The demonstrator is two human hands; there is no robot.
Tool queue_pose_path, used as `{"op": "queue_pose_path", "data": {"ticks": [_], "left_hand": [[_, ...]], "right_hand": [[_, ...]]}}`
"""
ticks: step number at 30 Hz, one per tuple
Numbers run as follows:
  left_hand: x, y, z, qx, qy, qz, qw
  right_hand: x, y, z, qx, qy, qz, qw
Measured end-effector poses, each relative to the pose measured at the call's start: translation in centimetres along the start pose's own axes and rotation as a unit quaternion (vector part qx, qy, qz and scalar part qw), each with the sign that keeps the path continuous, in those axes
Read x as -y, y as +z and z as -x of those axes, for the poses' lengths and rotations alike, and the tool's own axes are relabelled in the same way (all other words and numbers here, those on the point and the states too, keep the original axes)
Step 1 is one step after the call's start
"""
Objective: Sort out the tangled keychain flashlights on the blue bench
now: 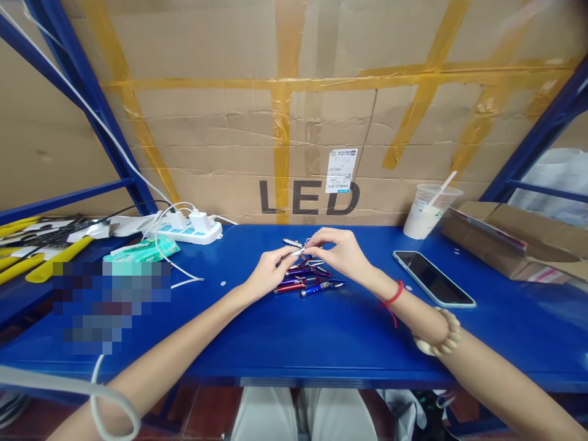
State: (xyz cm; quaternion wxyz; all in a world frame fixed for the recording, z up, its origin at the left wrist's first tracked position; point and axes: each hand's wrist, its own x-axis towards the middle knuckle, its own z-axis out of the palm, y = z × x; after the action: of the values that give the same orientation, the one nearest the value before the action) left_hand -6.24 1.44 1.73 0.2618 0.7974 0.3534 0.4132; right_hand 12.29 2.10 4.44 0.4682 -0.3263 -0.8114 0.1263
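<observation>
Slim silver pen-shaped metal piece (298, 251), one of its kind in hand, is held just above the middle of the blue tabletop (294, 343), pinched at both ends. At the far left lie several yellow-handled tools (55, 260); their number cannot be told. Next come one teal packet (142, 250) and one white power strip (190, 233) with two white chargers plugged in. The left hand (269, 272) is curled nearly closed, thumb and forefinger gripping the left end of the silver piece. The right hand (340, 251) is likewise closed to a pinch on the right end; its wrist wears one red string (394, 295) and one pale bead bracelet (441, 340). Under and between the hands lies a heap of similar red, blue, purple and silver pieces (307, 283); at least five show, the rest are hidden. To the right lie one dark smartphone (434, 278), one clear plastic cup with a straw (427, 211) and one flat brown cardboard box (505, 245).
</observation>
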Motion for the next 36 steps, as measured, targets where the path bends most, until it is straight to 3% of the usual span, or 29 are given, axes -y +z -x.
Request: {"op": "queue_pose_path", "data": {"ticks": [3,6,13,20,26,32,36], "left_hand": [[0.0,0.3,0.2,-0.005,0.033,-0.041,0.999],[0.2,0.8,0.5,-0.027,0.068,-0.083,0.994],[1.0,1.0,0.9,-0.025,0.127,-0.148,0.98],[0.7,0.7,0.0,-0.006,0.078,-0.088,0.993],[0.4,1.1,0.0,0.003,0.033,-0.069,0.997],[0.9,1.6,0.6,-0.03,0.082,-0.104,0.991],[1.1,1.6,1.1,-0.049,0.128,-0.145,0.98]], "right_hand": [[-0.1,-0.3,0.3,0.027,-0.076,0.068,0.994],[-0.4,-0.1,0.8,0.027,-0.08,0.077,0.993],[-0.5,0.2,1.0,0.083,0.079,0.004,0.993],[-1.6,-1.1,0.1,0.125,0.154,-0.066,0.978],[-2.3,-1.2,0.0,0.125,0.139,-0.083,0.979],[-0.7,-0.4,0.5,0.099,0.077,0.0,0.992],[0.0,0.4,1.1,0.069,0.094,0.009,0.993]]}}
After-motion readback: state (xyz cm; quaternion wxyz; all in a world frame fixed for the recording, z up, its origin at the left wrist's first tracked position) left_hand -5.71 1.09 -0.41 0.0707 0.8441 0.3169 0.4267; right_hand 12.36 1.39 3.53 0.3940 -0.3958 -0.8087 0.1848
